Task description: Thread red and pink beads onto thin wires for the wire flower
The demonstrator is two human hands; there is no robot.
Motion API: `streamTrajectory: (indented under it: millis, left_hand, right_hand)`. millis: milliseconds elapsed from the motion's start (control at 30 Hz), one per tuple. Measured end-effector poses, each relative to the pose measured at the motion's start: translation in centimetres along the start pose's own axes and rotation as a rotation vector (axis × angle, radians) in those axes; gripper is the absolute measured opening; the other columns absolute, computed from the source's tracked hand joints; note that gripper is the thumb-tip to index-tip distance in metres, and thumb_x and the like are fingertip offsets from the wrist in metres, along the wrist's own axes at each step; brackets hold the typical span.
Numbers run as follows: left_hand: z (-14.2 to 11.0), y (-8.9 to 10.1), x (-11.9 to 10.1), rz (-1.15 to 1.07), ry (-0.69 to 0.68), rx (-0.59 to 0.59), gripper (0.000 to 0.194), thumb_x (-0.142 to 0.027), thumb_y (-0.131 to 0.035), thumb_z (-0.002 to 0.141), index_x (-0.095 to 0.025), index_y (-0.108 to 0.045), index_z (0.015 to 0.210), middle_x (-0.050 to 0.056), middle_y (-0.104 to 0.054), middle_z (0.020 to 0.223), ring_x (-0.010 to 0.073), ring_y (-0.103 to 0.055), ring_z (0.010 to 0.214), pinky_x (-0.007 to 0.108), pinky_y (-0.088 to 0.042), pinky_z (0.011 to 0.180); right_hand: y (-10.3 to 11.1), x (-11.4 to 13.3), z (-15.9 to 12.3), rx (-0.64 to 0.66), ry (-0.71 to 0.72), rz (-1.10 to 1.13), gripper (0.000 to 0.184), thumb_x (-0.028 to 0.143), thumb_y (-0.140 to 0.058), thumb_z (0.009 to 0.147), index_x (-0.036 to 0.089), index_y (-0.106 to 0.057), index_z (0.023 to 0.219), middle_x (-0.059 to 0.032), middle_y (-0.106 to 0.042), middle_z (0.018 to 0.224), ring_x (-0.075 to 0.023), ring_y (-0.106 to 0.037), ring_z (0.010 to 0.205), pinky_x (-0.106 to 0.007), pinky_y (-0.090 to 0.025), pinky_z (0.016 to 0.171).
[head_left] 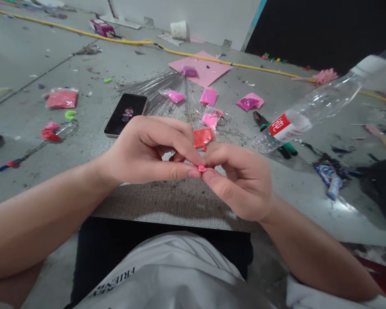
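Observation:
A tiny pink clay rose (pixel 202 168) is pinched between both hands, above the front edge of the table. My left hand (pixel 154 150) grips it from the left between thumb and forefinger. From the other side, the thumb and forefinger of my right hand (pixel 241 178) press on it. Just beyond the fingers lies a packet of red-orange clay (pixel 203 137). Behind that are packets of pink clay (pixel 210 120) and a bundle of thin metal wires (pixel 161 88).
A phone (pixel 126 115) lies behind my left hand. Green-handled pliers (pixel 287 149) sit partly behind a tilted plastic bottle (pixel 309 111) on the right. Left are a wire piece with pink-red clay (pixel 50 132) and a red clay packet (pixel 62 98). A yellow cable (pixel 193 53) crosses the back.

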State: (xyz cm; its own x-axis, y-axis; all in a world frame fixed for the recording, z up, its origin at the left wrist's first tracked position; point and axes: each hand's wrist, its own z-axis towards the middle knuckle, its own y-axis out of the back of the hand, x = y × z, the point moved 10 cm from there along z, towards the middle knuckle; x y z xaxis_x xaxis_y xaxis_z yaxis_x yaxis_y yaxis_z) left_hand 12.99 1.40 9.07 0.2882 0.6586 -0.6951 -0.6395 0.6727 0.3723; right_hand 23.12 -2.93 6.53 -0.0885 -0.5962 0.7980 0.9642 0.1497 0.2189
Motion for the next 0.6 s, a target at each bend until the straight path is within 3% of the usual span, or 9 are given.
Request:
streamTrajectory:
  millis: [333, 600]
  left_hand:
    - [0.29, -0.19, -0.17, -0.032, -0.007, 0.017, 0.007, -0.021, -0.085, 0.084, -0.019, -0.081, 0.090, 0.004, -0.068, 0.070, 0.0107, -0.058, 0.056, 0.024, -0.046, 0.053]
    - [0.15, -0.21, -0.41, -0.060, -0.047, 0.025, 0.010, -0.011, -0.086, 0.080, -0.009, -0.077, 0.084, 0.003, -0.063, 0.070, 0.0076, -0.052, 0.059, 0.022, -0.044, 0.053]
  right_hand:
    - [-0.10, 0.12, 0.08, 0.005, 0.011, -0.007, 0.010, 0.024, -0.066, 0.093, 0.021, -0.067, 0.084, -0.0001, -0.067, 0.072, -0.0137, -0.060, 0.066, -0.031, -0.049, 0.062]
    - [-0.06, 0.33, 0.18, 0.005, 0.030, -0.010, 0.007, 0.021, -0.066, 0.091, 0.019, -0.067, 0.084, -0.0006, -0.066, 0.072, -0.0127, -0.058, 0.063, -0.029, -0.049, 0.061]
